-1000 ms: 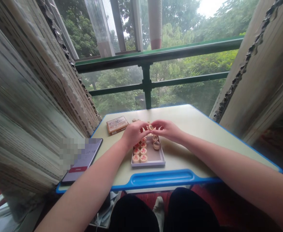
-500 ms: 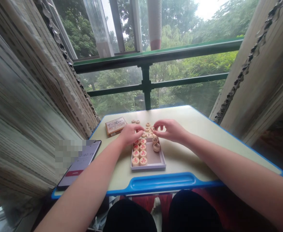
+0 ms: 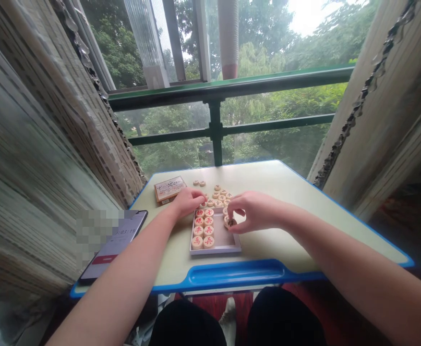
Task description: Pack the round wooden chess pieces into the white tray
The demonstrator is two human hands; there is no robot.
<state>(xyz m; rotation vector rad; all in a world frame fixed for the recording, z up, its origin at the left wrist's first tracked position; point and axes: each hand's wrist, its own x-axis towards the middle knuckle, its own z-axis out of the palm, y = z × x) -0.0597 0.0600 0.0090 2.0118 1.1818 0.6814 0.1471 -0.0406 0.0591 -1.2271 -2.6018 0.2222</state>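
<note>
Right-hand fingers (image 3: 239, 203) are closed on a piece (image 3: 226, 222) at the tray's (image 3: 222, 239) two o'clock, being placed, it seems; gentle letting-go is needed.

Phone (image 3: 120, 238) laid on left of table (image 3: 285, 235), screen lit. Table edged blue, groove (image 3: 237, 272) moulded into near side. Green railing (image 3: 215, 115) set beyond. Curtains (image 3: 33, 120) hung on both sides. Trees (image 3: 260, 57) seen outside, partly hidden by pipe (image 3: 228, 38).

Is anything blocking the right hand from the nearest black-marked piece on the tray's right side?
Nothing visible is: the right hand reaches over the tray's right edge, with thumb and fingertips at that black-marked piece. Whether they grip it is unclear.
</note>
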